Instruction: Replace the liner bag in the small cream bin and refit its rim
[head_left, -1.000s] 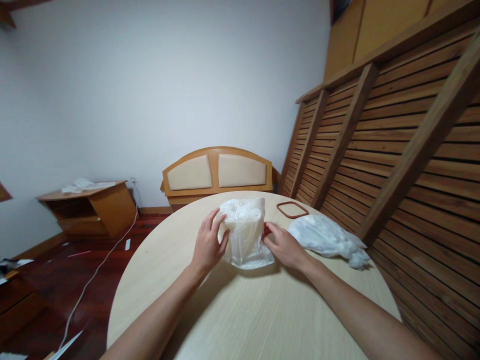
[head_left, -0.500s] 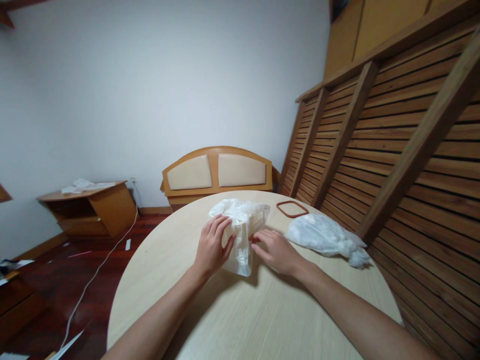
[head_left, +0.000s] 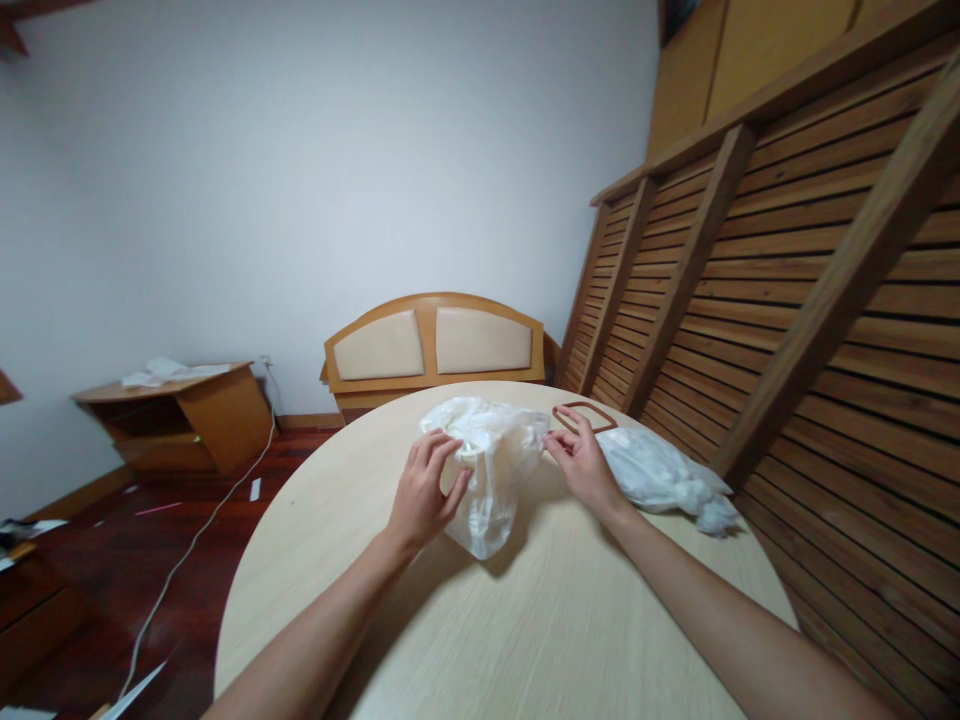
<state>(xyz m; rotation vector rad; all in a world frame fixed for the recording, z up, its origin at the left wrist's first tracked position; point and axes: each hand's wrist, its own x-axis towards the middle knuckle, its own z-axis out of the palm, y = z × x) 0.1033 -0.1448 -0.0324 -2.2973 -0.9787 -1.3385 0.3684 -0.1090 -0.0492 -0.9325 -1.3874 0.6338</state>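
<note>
A crumpled white plastic bag (head_left: 491, 470) with something pale inside it stands on the round light-wood table (head_left: 525, 620). My left hand (head_left: 421, 495) is curled round the bag's left side. My right hand (head_left: 583, 462) pinches the bag's upper right edge and pulls it outward. A second white plastic bag (head_left: 660, 475) lies flat to the right of that hand. A reddish-brown rectangular ring (head_left: 585, 417) lies on the table just beyond my right hand.
A slatted wooden frame (head_left: 787, 300) leans along the right side, close to the table. A padded wooden headboard (head_left: 435, 345) stands against the wall behind the table. A low wooden cabinet (head_left: 180, 415) sits at the left, with a white cable (head_left: 195, 540) trailing over the dark floor.
My right hand has moved up and to the right, from the bag's lower side to its upper right edge, drawing the plastic out. My left hand has stayed on the bag's left side.
</note>
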